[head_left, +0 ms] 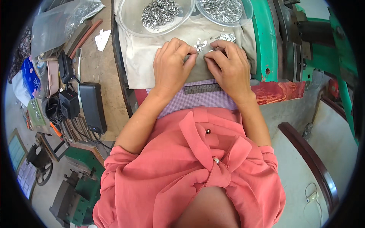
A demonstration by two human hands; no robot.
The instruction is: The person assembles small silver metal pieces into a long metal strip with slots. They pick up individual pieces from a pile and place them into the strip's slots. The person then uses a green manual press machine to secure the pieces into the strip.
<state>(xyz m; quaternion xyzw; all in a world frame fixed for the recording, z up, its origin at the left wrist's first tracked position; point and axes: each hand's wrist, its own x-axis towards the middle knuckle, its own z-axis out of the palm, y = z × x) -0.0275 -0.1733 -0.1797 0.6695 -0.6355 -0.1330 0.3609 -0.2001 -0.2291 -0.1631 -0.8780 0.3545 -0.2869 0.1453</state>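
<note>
My left hand (pixel 172 66) is over the beige cloth (pixel 142 57), thumb and forefinger pressed together; anything between them is too small to make out. Facing it, my right hand (pixel 231 70) has its fingers curled in a pinch, and what they hold, if anything, is hidden. Between the fingertips lie several small, shiny flat metal pieces (pixel 200 45). A larger heap of the same pieces (pixel 227 37) sits just beyond the right fingers. Nearer my body, a dark notched metal strip (pixel 202 89) rests on purple checked fabric (pixel 182 102), partly behind my right hand.
Two clear plastic tubs (pixel 125 22) (pixel 249 13) of small metal pins stand at the far side. Green machinery (pixel 266 41) borders the right. On the wooden bench (pixel 114 91) at left are a black box (pixel 93 108), a toothbrush (pixel 78 62) and torn white paper (pixel 102 40).
</note>
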